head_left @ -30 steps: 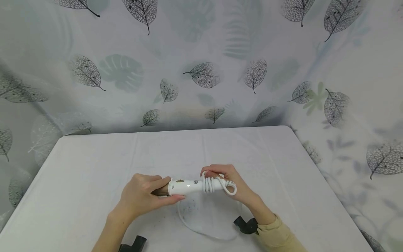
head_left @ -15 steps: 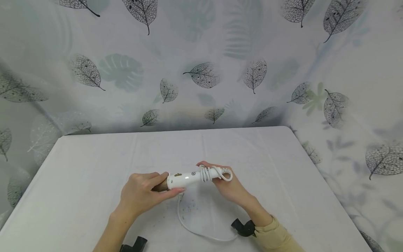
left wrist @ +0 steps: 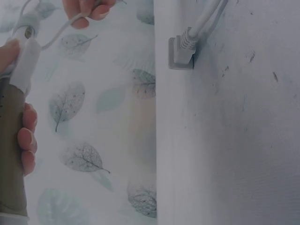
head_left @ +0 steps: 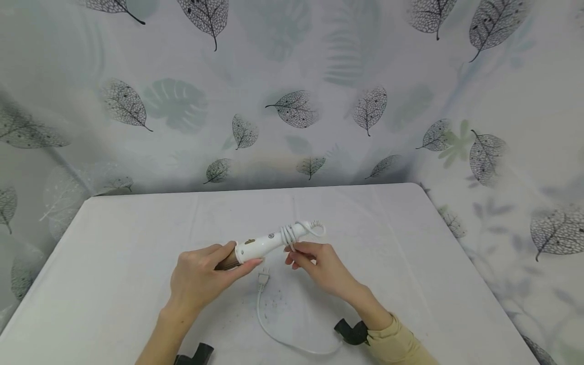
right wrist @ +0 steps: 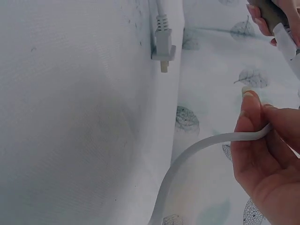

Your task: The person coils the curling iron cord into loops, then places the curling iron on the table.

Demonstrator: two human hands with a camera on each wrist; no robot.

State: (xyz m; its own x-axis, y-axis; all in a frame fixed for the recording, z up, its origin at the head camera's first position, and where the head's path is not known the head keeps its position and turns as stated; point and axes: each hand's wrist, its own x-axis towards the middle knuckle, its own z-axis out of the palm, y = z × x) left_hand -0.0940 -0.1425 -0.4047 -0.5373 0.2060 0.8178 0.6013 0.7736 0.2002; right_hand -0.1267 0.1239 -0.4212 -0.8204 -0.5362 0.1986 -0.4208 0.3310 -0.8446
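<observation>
Currently grips one white-handled wand [head_left: 264, 246] in the left hand [head_left: 196, 279], curling fingers round its brown barrel [left wrist: 11, 150] and laying the thumb along the base of the handle. Holds it raised over the white-covered table [head_left: 137, 243], towards the middle of the near half, tilted up to the right. Pinches one white cord [right wrist: 201, 144] between thumb and fingers of the right hand [head_left: 328, 271], just beside the wound part of the handle.

Bears two small markings on the handle: one brownish badge [head_left: 250, 241] and one dark round mark [head_left: 271, 235], both too small to read. Count on the wand one barrel, one white end piece [left wrist: 13, 219] at the bottom of the left wrist view, several turns of cord [head_left: 288, 236] packed too closely to number, and one looser loop [head_left: 319, 231] at the handle's end.

Find one pale plug [right wrist: 163, 42] lying on the table, nearer the person than the wand and apart from both hands, pointing its prongs away from the person. Follow its lead from there in a curve towards the right wrist. Count two black wrist mounts [head_left: 352, 332], one per wrist, and one tan sleeve [head_left: 401, 344] on the right. Notice dark specks [head_left: 275, 304] near the plug, too faint to count. Look past the far edge to a pale backdrop [head_left: 283, 66] printed with dark veined leaves.
</observation>
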